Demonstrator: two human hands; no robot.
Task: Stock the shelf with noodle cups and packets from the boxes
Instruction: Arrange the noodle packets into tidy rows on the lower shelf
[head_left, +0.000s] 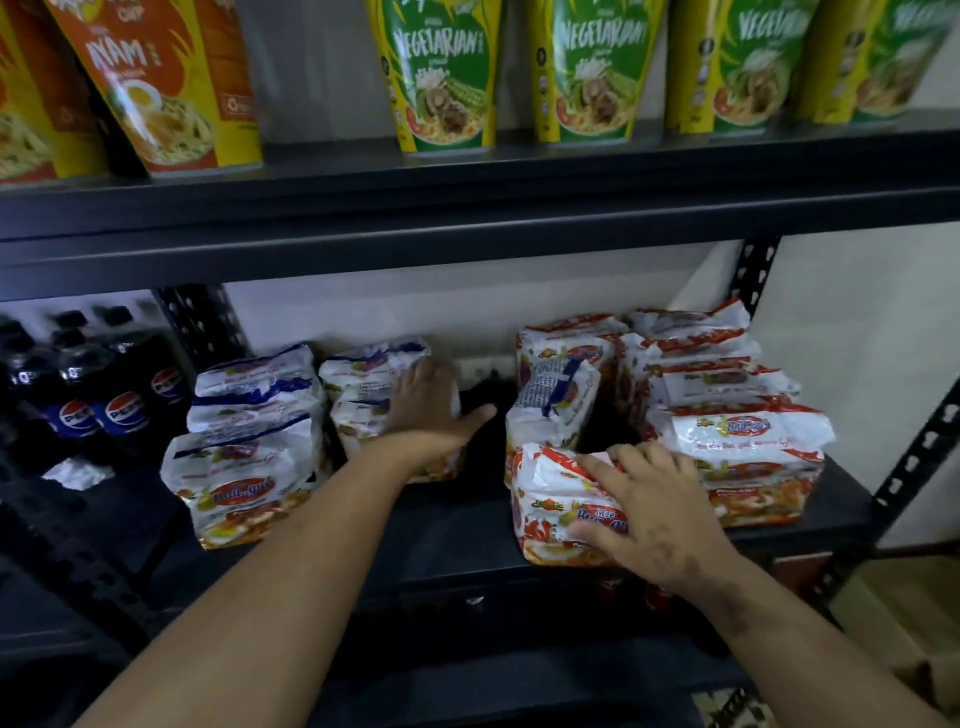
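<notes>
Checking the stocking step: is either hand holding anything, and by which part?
Right hand rests on the top face of the front red noodle pack. Left hand presses a blue pack's right side. Neither is lifted.

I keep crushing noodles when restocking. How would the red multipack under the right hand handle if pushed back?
The red multipack looks soft: its glossy wrapper is crinkled, so it probably slides yet dents. Lying flat under the right hand, tipping seems unlikely.
</notes>
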